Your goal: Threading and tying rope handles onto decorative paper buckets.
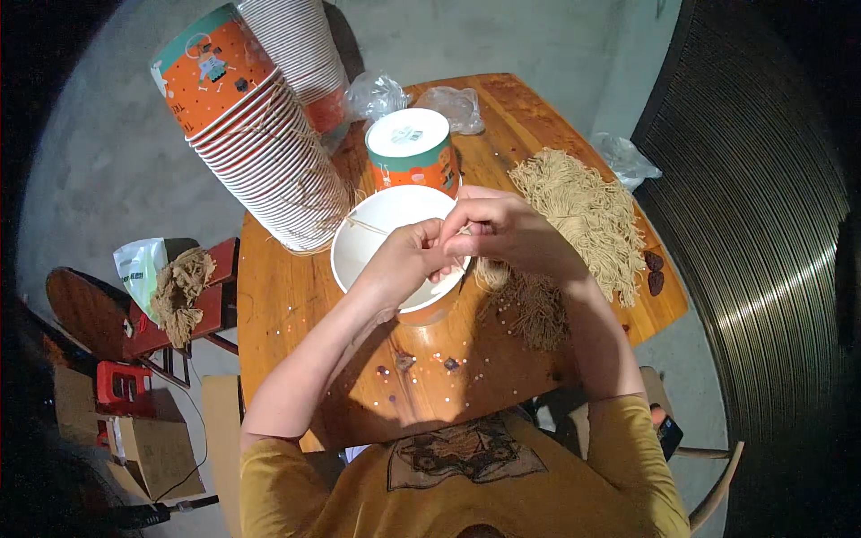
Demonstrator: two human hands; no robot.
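An open bucket [366, 235] with a white inside stands on the wooden table in front of me. At its right rim my left hand [404, 266] and my right hand [507, 231] meet, fingertips pinched close together. A thin beige cord [363, 224] runs from the bucket's left rim to my left fingers. A pale bit of cord shows between the right fingertips; the fingers hide most of it. Behind the bucket stands an orange and green bucket [413, 170], upside down with its white base up.
Tall stacks of nested buckets [269, 166] lean at the left. A heap of beige cords [578, 211] and a darker brown bundle [536, 309] lie right. Small beads [421, 386] dot the near tabletop [359, 421]. Clear plastic bags [453, 108] lie behind; a red stool [124, 381] stands lower left.
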